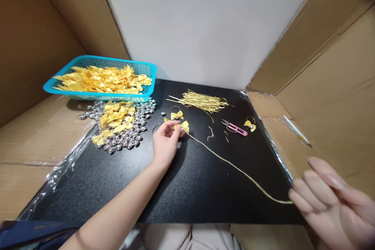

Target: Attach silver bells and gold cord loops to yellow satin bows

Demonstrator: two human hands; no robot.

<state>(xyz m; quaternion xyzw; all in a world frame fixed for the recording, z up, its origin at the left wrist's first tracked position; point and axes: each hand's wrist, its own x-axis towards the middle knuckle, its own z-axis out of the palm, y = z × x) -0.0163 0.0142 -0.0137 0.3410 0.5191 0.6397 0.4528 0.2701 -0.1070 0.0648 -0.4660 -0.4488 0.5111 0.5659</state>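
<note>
A yellow ribbon bow (185,126) with a silvery bead is pinched between the thumb and fingers of my left hand (166,140) above the black tabletop. From that bow a gold cord (234,166) runs slackly down to the right. Its far end disappears into the curled fingers of my right hand (331,203), which is slightly blurred near the right edge. Just beyond my left hand lies another bow (178,114) with a bead and a thin cord loop. One more looped bow (250,126) rests at the right side of the table.
A blue basket (48,88) of yellow bows stands back left. In front lie silver beads (129,140) and loose bows (117,117). Cut gold cords (202,101) are bundled at the back, with pink thread snips (238,129) nearby. A white pen-like tool (297,131) lies on cardboard.
</note>
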